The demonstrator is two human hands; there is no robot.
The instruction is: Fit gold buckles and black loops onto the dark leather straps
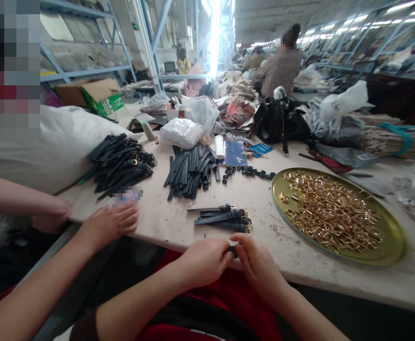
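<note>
At the table's front edge my left hand (207, 263) is closed on a short black strap (233, 251), most of it hidden by the fingers. My right hand (259, 263) pinches the strap's other side with thumb and fingers. Just beyond my hands lies a small bundle of black straps (216, 220) with gold buckles at their right ends. Farther back is a pile of plain black straps (189, 173), and small black loops (253, 171) trail off to its right. To the right, a gold oval tray (393, 244) carries many gold buckle parts (335, 213).
A co-worker's hand (115, 220) rests on the table (157, 218) at left, beside a heap of buckled black straps (120, 163). A white sack (68, 137) bulges behind. Plastic bags (182, 132), a white thread spool (219, 147) and a black bag (280, 121) stand farther back.
</note>
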